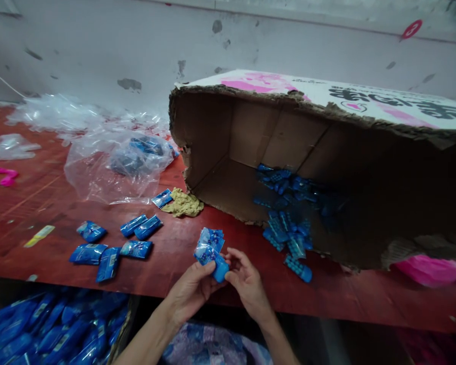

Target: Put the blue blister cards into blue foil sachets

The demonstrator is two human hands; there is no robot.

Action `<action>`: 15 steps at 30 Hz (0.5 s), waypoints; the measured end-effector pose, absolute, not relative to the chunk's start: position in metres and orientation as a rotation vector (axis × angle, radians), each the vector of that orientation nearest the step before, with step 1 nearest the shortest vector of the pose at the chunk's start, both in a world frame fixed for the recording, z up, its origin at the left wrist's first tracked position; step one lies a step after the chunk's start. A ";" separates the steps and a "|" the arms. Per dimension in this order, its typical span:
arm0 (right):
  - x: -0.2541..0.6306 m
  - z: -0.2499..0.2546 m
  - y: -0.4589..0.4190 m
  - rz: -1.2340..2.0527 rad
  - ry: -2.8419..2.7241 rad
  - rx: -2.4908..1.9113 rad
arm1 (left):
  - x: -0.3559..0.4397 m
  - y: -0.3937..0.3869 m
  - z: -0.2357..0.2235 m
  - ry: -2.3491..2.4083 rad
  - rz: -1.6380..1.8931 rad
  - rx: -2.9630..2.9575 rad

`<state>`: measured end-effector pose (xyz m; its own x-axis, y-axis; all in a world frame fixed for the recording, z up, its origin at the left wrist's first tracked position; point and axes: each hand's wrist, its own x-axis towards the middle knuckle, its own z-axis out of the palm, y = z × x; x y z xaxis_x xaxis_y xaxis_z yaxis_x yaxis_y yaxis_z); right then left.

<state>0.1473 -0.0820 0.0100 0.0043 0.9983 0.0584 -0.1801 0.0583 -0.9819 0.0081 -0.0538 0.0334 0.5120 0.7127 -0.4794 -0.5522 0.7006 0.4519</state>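
Note:
My left hand (193,284) is closed on a small stack of glossy blue printed packets (209,242), its thumb pressed over their lower end. A rounded bright-blue plastic piece (221,270) sits against the packets, between both hands. My right hand (247,281) has its fingers curled and its thumb and fingertips at the right side of that piece, pinching its edge. To the left lie several filled blue packets (108,263) on the red table (167,263). On the right, ribbed blue plastic pieces (289,230) in clear wrap spill from a box.
A torn cardboard box (209,182) lies on its side, opening towards me. Clear plastic bags (87,167) and a yellowish crumpled cloth (184,204) lie on the left. A bin of blue packets (53,324) stands below the table edge. Pink plastic (429,268) shows at right.

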 end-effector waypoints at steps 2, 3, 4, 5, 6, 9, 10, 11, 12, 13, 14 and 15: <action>0.143 0.014 -0.085 1.089 -1.200 -1.189 | 0.012 -0.055 0.035 0.732 0.811 0.251; 0.141 0.017 -0.087 1.014 -1.240 -1.251 | 0.013 -0.055 0.035 0.754 0.835 0.237; 0.139 0.019 -0.088 0.956 -1.265 -1.293 | 0.014 -0.055 0.035 0.779 0.855 0.215; 0.137 0.021 -0.089 0.917 -1.273 -1.317 | 0.015 -0.055 0.035 0.802 0.874 0.191; 0.136 0.022 -0.090 0.895 -1.267 -1.328 | 0.016 -0.055 0.035 0.821 0.893 0.170; 0.136 0.020 -0.090 0.935 -1.230 -1.333 | 0.016 -0.055 0.034 0.838 0.894 0.168; 0.138 0.018 -0.089 0.981 -1.219 -1.325 | 0.014 -0.055 0.034 0.821 0.864 0.190; 0.140 0.016 -0.088 1.040 -1.207 -1.301 | 0.012 -0.055 0.034 0.792 0.821 0.218; 0.142 0.015 -0.087 1.106 -1.194 -1.257 | 0.010 -0.055 0.034 0.756 0.774 0.246; 0.144 0.013 -0.086 1.177 -1.181 -1.195 | 0.007 -0.054 0.034 0.716 0.735 0.269; 0.146 0.012 -0.085 1.247 -1.171 -1.125 | 0.005 -0.054 0.034 0.676 0.707 0.287; 0.147 0.012 -0.084 1.307 -1.164 -1.057 | 0.003 -0.053 0.034 0.640 0.689 0.302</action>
<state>0.1475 -0.0842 0.0119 -0.0669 0.9974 0.0252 -0.1400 0.0156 -0.9900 0.0026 -0.0533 0.0337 0.5931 0.6710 -0.4449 -0.4932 0.7396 0.4581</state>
